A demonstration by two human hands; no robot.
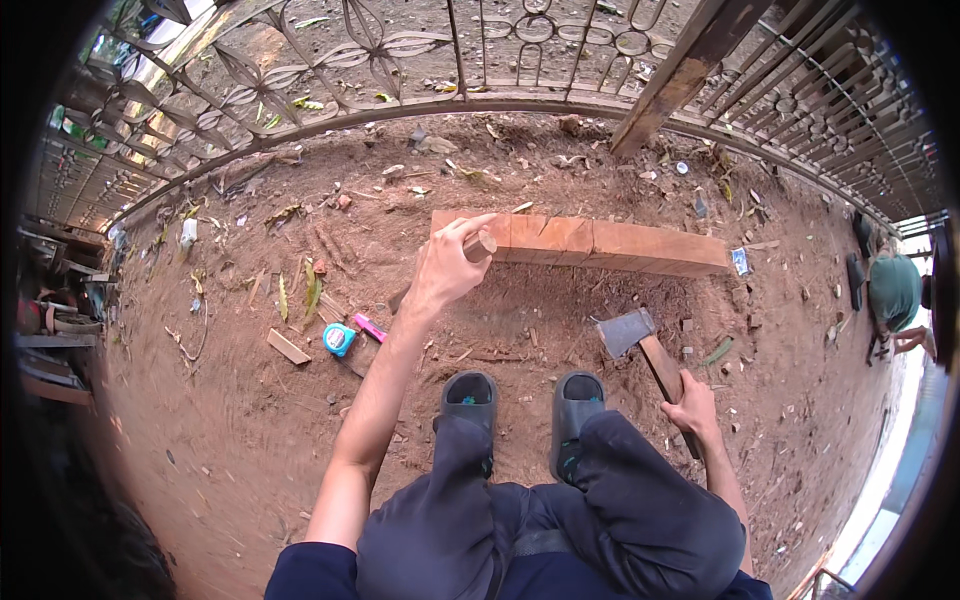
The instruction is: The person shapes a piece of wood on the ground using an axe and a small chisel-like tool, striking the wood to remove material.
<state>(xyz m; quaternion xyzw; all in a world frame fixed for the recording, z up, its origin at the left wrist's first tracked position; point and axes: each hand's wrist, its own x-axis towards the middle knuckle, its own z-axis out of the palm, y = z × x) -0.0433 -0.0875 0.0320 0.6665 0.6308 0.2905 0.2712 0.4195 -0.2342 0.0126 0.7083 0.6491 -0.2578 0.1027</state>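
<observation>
My left hand (455, 262) is closed around a short wooden stick (481, 247), whose pale cut end points up and to the right. The hand is at the left end of a long reddish-brown wooden beam (640, 247) lying crosswise on the dirt, and it hides part of that end. Whether the stick touches the beam, I cannot tell. Lower right, my right hand (692, 408) grips the dark wooden handle of a hatchet (628, 332). Its grey steel head is up and to the left of the hand, apart from the beam and low over the ground.
A blue tape measure (339, 340), a pink tool (370, 327) and a wood offcut (288, 347) lie left of my left forearm. Metal fencing (400, 60) and a wooden post (690, 70) stand beyond the beam. Another person (893, 290) is at the far right.
</observation>
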